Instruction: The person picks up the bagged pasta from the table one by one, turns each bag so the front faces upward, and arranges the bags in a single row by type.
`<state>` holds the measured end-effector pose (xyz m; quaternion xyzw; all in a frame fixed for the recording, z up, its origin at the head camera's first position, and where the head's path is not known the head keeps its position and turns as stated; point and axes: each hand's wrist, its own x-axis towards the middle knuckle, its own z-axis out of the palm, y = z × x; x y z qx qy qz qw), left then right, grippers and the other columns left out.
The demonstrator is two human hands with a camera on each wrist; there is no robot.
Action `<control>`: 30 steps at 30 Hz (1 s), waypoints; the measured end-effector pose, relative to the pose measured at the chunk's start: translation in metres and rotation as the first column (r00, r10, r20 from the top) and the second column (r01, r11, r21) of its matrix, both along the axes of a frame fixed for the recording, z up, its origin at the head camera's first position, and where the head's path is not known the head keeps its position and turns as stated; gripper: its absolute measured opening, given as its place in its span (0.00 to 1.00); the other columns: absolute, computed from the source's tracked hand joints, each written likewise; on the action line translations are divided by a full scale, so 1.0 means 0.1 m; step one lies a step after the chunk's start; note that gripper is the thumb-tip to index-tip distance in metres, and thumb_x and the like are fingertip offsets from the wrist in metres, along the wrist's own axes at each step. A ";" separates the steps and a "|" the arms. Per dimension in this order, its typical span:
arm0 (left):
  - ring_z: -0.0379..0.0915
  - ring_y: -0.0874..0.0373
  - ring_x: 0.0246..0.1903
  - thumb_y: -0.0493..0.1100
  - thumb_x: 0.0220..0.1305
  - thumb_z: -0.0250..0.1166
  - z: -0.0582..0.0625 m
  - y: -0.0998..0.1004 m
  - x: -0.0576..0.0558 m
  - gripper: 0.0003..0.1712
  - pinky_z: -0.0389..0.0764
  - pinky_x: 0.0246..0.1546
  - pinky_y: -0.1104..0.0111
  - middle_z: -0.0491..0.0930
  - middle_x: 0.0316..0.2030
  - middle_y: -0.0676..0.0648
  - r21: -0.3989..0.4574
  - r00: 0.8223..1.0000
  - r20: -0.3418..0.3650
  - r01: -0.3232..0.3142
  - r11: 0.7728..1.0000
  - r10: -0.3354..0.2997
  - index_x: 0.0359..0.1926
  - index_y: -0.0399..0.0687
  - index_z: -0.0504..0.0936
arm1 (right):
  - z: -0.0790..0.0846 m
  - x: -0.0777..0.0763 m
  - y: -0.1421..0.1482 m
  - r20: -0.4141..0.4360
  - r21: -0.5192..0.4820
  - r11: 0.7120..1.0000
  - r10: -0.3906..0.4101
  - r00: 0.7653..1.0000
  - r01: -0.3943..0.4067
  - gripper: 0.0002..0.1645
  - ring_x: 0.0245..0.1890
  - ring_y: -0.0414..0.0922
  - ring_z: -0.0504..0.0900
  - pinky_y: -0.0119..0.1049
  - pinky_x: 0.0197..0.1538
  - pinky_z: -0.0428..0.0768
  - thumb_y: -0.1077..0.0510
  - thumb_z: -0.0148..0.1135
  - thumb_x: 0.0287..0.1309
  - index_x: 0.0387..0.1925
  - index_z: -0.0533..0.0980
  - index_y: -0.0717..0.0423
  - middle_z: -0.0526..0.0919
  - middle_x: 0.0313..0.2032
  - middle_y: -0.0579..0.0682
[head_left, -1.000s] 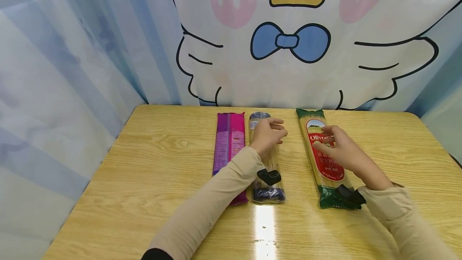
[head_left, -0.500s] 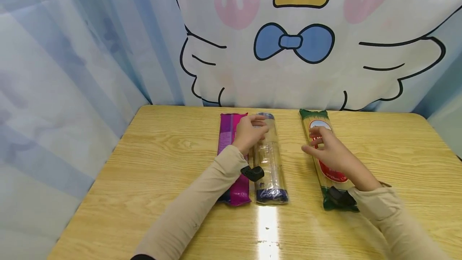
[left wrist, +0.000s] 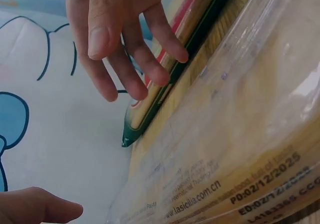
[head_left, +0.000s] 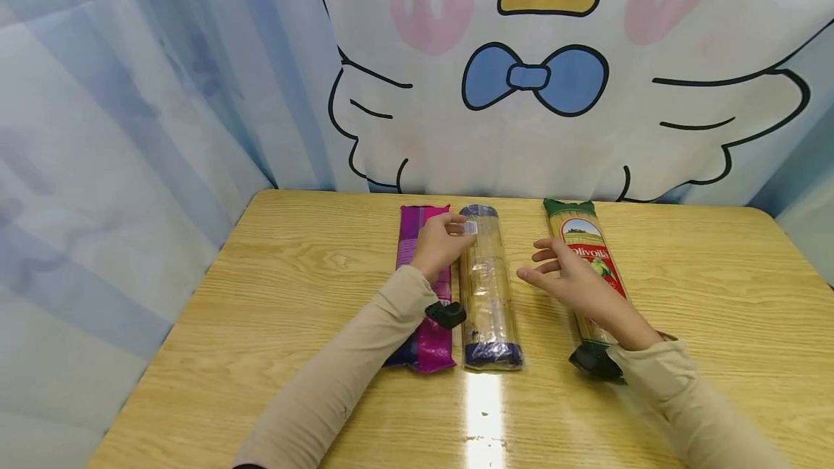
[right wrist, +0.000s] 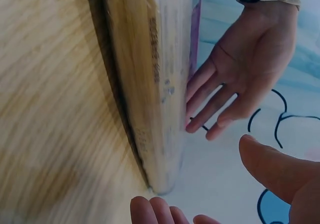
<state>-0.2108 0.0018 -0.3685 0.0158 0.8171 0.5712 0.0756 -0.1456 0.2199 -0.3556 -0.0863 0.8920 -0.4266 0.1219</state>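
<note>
Three long packs lie side by side on the wooden table. My left hand [head_left: 439, 243] hovers over the gap between the magenta-purple pack [head_left: 434, 344] and the clear pasta pack [head_left: 487, 288] with blue ends, fingers relaxed. My right hand [head_left: 573, 281] hovers between the clear pack and the green-ended spaghetti pack [head_left: 580, 237], which has a red label, its fingers spread and loosely bent. Neither hand holds anything. In the left wrist view the right hand [left wrist: 120, 39] hangs above the clear pack [left wrist: 240, 149]. The left hand [right wrist: 245, 64] shows beyond that pack in the right wrist view.
The wooden table [head_left: 293, 295] has rounded far corners. A printed curtain [head_left: 508, 143] with a blue bow hangs right behind its far edge, and more curtain [head_left: 117, 165] runs along the left side. Black wrist cameras [head_left: 446, 314] sit at both cuffs.
My left hand has moved left, from above the clear pack toward the magenta pack. My right hand has moved left off the spaghetti pack's label. The packs stay in place; the view has shifted slightly.
</note>
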 end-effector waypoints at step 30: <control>0.83 0.42 0.43 0.28 0.58 0.67 -0.09 -0.05 -0.09 0.38 0.89 0.33 0.55 0.79 0.54 0.34 0.064 0.980 0.164 0.106 0.992 -0.115 0.70 0.41 0.68 | -0.26 -0.07 -0.32 0.087 -0.092 0.996 0.020 0.996 -0.012 0.39 0.49 0.57 0.83 0.40 0.39 0.88 0.57 0.66 0.64 0.67 0.60 0.73 0.72 0.57 0.71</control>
